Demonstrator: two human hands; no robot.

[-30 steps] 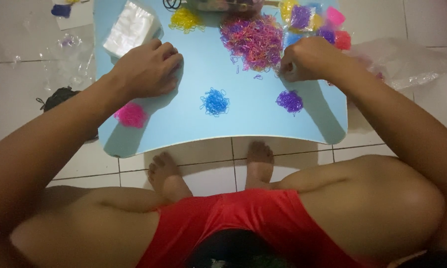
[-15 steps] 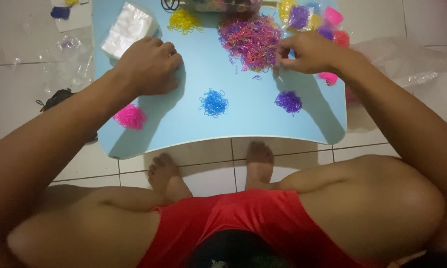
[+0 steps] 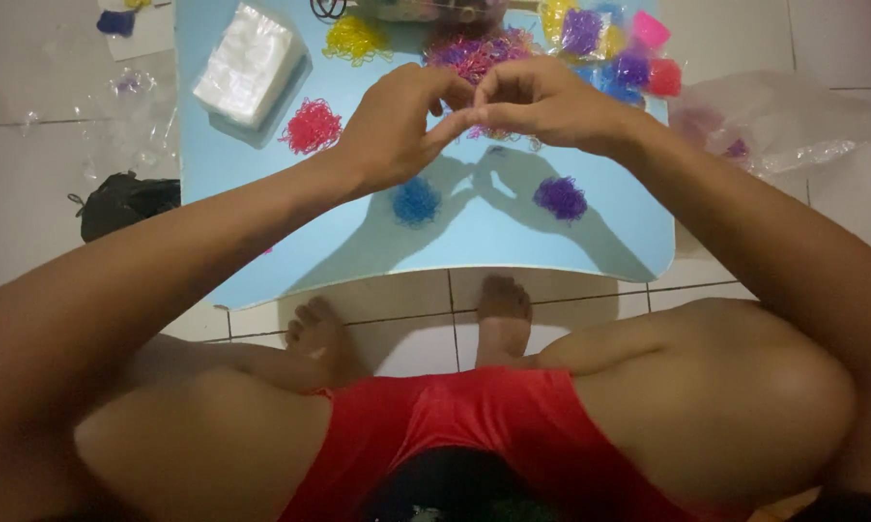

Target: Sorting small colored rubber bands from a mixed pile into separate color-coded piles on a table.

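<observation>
My left hand and my right hand meet above the middle of the light blue table. Their thumbs and forefingers are pinched together tip to tip. Anything between them is too small to see. Just behind the hands lies a mixed pile of small coloured rubber bands, partly hidden by the fingers. Below the hands sit a blue pile and a purple pile. A pink pile lies left of my left hand.
A stack of clear small bags and a yellow pile sit at the table's back left. Bagged coloured bands are at the back right. A crumpled plastic bag and a black object lie on the tiled floor. My feet rest by the table's near edge.
My left hand lifted off the table and moved right. My right hand came left from the mixed pile. The two now touch at the fingertips. The view has shifted, so the table looks lower.
</observation>
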